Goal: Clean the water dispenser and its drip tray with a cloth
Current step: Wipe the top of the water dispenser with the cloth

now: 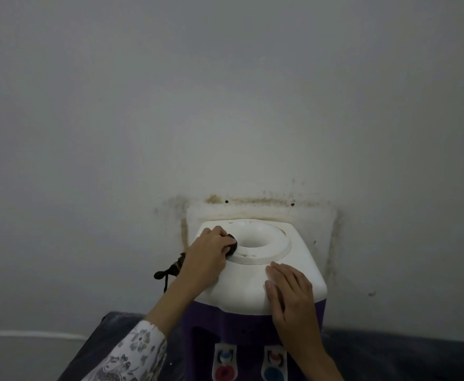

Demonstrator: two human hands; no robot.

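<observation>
Nearest you, at 6 o'clock, the taps [250, 361] sit low on the purple front of the water dispenser [253, 287], which stands on a dark surface [390, 353] against the wall [225, 105]; the drip tray is out of view. Your right hand [291, 295] lies flat on the front right of the white top, fingers [277, 273] spread and holding nothing. Keep it there as a brace, pressing down rather than pushing back. Farther in, at 10 o'clock of the bottle well [258, 239], your left hand [211, 250] is curled around a dark wadded cloth [232, 244] on the raised ring. Work that ring round in short overlapping strokes and refold the cloth to a fresh face as it soils. The stains on the wall behind are not your concern.
</observation>
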